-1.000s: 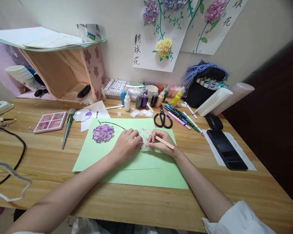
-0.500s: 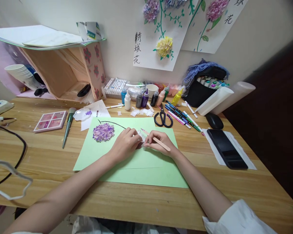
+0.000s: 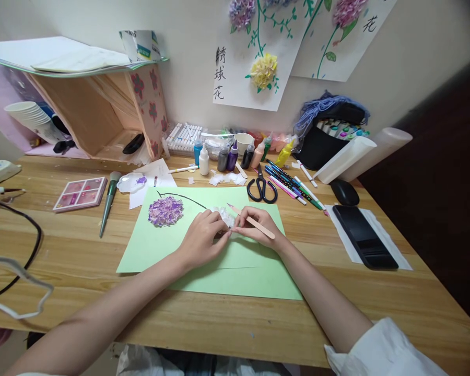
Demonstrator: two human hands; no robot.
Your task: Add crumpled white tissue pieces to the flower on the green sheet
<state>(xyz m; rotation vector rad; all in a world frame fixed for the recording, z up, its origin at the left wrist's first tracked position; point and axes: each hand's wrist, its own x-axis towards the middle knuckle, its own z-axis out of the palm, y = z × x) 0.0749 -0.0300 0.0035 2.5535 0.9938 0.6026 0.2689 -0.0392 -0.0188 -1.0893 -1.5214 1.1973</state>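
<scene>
My left hand point(image 3: 206, 237) rests over the green paper point(image 3: 139, 256), its fingers bent and its thumb tip meeting the fingertips of my right hand point(image 3: 255, 224). What the left fingers pinch is hidden or too small to make out. A wooden craft stick point(image 3: 260, 227) with a pointed, darker tip lies across my right hand, held between its fingers. Just behind the meeting fingertips is a ruffled clump of white paper point(image 3: 224, 215). To the left on the green paper sits a purple and white ruffled flower point(image 3: 165, 211), with a dark drawn stem line point(image 3: 182, 197) curving above it.
Black-handled scissors point(image 3: 261, 189) and several pens point(image 3: 290, 180) lie behind the right hand. Paint bottles point(image 3: 232, 156) and paper scraps point(image 3: 227, 179) line the back. At right are a phone point(image 3: 364, 237) and mouse point(image 3: 345, 192); at left, a brush point(image 3: 108, 203) and pink palette point(image 3: 80, 194).
The left hand has shifted slightly, its thumb now stretched towards the right fingertips. More of the white paper clump shows behind the hands. The craft stick stays in the right hand.
</scene>
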